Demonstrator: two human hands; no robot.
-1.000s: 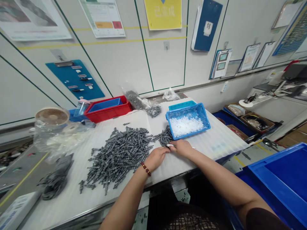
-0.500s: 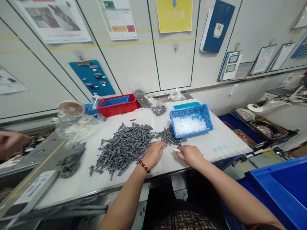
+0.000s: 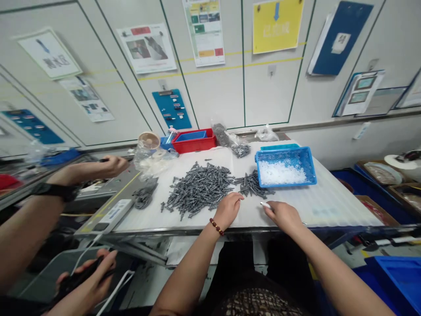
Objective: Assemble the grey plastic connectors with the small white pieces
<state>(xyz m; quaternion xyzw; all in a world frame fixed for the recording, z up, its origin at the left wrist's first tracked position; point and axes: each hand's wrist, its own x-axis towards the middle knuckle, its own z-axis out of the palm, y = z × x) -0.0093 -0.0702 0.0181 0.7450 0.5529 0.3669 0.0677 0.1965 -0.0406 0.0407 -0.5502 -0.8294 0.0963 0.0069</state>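
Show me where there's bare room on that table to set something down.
Bare white cover lies right of the blue bin, plus a small gap between left hand and right hand. The large grey pile crowds the centre-left.

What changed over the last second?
Left hand and right hand have parted sideways; the right keeps its grip on the white tool. The view swung left, bringing in a co-worker's upper hand and lower hand. Unchanged: large grey pile, small grey pile, blue bin.

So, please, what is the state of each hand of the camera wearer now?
Left hand: partly curled; whether it holds anything cannot be told.
Right hand: closed around a slim white-tipped tool.
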